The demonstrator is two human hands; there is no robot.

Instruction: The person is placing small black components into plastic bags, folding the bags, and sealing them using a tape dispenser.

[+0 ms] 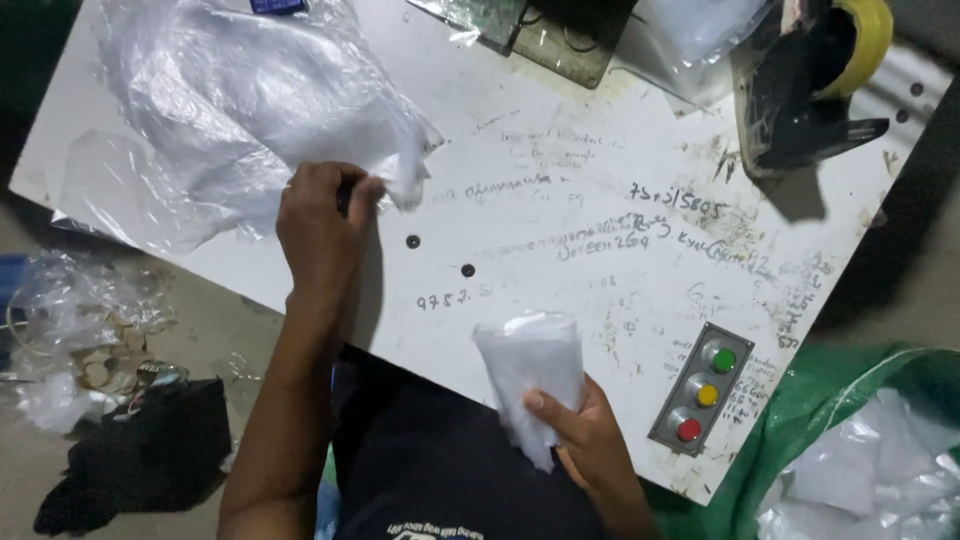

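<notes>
Light came from overhead, bright on the white counter (560, 150), w/ floor and corners falling off dim to near black. Glare washed out folds in the clear plastic sheet (230, 100) top left. Soft shadows sat under the left hand (325, 225) and beside the tape dispenser (800, 100). Pic a bit soft and noisy overall; edges, esp. lower left, murky, low detail.

On the table (560, 180), the heap of plastic bags (240, 100) lies at ten o'clock, its near corner pinched by the left hand (322, 225). The right hand (590, 440) holds a folded bag (532, 375) at six o'clock, over the near edge. The button panel (703, 395) sits at four o'clock, the tape dispenser (815, 85) at one o'clock. A sack (850, 400) stands off the table, beyond the panel.
</notes>
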